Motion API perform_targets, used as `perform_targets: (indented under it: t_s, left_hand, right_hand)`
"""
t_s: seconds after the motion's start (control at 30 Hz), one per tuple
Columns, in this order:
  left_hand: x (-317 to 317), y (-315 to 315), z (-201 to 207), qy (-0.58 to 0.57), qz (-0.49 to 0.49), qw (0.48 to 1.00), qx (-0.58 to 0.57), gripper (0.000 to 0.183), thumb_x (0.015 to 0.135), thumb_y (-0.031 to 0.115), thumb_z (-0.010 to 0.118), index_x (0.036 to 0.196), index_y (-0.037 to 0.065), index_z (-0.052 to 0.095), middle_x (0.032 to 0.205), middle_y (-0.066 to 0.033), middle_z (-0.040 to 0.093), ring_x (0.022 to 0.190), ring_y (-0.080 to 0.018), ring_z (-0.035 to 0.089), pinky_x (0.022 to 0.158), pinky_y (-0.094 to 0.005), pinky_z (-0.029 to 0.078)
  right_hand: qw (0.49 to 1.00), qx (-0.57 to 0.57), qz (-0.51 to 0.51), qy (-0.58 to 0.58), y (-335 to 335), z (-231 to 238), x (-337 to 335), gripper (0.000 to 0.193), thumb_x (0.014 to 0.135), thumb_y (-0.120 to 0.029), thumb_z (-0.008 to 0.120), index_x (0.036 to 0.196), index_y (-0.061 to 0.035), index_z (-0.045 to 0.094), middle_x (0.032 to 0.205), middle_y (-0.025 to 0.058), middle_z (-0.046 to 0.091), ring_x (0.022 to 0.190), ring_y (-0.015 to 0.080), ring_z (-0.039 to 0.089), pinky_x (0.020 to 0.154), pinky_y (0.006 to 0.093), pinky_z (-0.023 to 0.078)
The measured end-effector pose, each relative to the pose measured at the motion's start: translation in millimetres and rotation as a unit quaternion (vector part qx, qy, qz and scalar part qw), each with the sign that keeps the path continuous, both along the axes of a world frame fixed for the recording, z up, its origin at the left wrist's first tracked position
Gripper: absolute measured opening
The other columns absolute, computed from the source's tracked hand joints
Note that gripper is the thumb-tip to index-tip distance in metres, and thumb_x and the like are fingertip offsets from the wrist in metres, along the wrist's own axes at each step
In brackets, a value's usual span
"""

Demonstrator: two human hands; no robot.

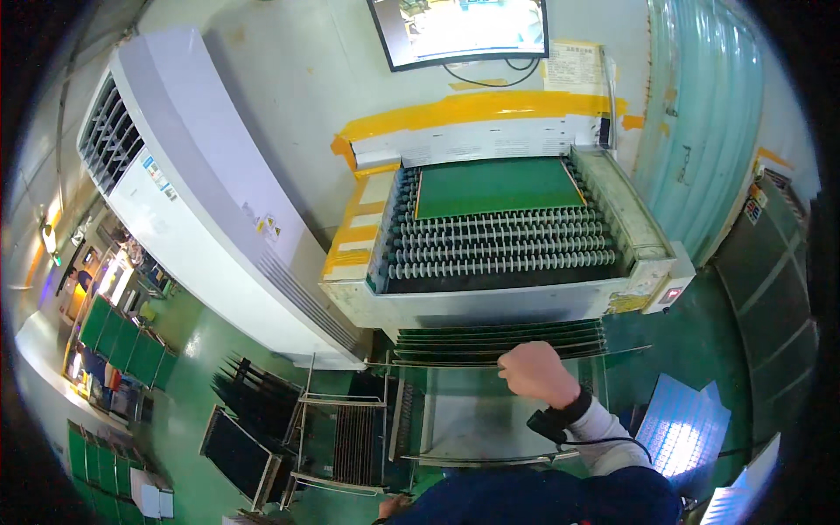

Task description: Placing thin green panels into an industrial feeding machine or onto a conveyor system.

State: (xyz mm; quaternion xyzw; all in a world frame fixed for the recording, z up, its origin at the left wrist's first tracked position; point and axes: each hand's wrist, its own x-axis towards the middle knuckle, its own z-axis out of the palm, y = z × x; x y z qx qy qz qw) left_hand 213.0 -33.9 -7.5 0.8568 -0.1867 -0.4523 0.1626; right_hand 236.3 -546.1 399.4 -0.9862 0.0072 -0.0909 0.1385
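Note:
My right hand (538,374) is closed in a fist just in front of a row of upright green boards (499,337). It overlaps the thin metal rod (612,353) along their near side; what its fingers hold, if anything, is hidden. A dark band with a cable is around that wrist. Only a small part of my left hand (394,505) shows at the lower edge, below a wire rack (341,481), and its fingers cannot be made out. Beyond my right hand, a flat green panel (499,188) lies on the ridged rollers (503,245) of a conveyor machine.
A tall white air conditioner (219,192) stands at the left. Black slotted racks (241,451) sit on the green floor. Shiny bluish panels (678,429) lie at the right. A red-lit switch (672,295) is on the machine's right corner, and a screen (464,31) hangs above.

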Motion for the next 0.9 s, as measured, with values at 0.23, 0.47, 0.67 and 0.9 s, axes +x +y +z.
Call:
perform_targets:
  t_s: [0.23,0.47,0.67,0.9]
  left_hand:
    - [23.9,2.0,-29.1,-0.104,-0.043,0.992,-0.049,0.052,0.076,0.043,0.054,0.118,0.012,0.048,0.103,-0.0116,0.058,0.095,-0.0307,0.055,0.079,-0.0399,0.045]
    - [46.4,-29.5,-4.2,-0.155,-0.091,0.982,-0.054,0.046,0.07,0.04,0.063,0.11,0.018,0.055,0.1,-0.0093,0.06,0.093,-0.0287,0.057,0.079,-0.0386,0.047]
    - [53.6,-5.8,-45.1,-0.077,0.045,0.984,-0.154,0.039,0.073,0.04,0.059,0.106,0.019,0.057,0.101,-0.0044,0.061,0.093,-0.0265,0.058,0.079,-0.0376,0.047]
    - [51.9,-4.5,-47.5,0.068,0.219,0.953,-0.197,0.043,0.076,0.042,0.056,0.112,0.019,0.053,0.105,-0.0063,0.06,0.099,-0.0264,0.056,0.08,-0.0393,0.047]
  right_hand:
    - [0.992,0.1,-0.06,-0.056,-26.6,69.3,-39.9,0.016,0.07,-0.024,0.063,0.073,-0.0084,0.065,0.065,0.0146,0.059,0.064,0.0321,0.058,0.055,0.039,0.045]
    - [0.794,0.552,-0.176,-0.184,-79.5,35.2,-62.0,0.025,0.079,-0.015,0.062,0.099,-0.0006,0.062,0.089,0.003,0.063,0.079,0.0163,0.059,0.071,0.0275,0.045]
    - [0.473,0.843,-0.105,-0.233,-72.8,-0.9,-41.0,0.033,0.082,-0.013,0.055,0.112,0.0001,0.052,0.106,0.0083,0.059,0.09,0.0215,0.059,0.078,0.0347,0.048]
    - [0.435,0.881,-0.101,-0.154,-57.2,-50.8,-30.7,0.032,0.079,-0.004,0.056,0.11,-0.0067,0.052,0.105,0.0082,0.059,0.089,0.0238,0.059,0.071,0.0359,0.052]
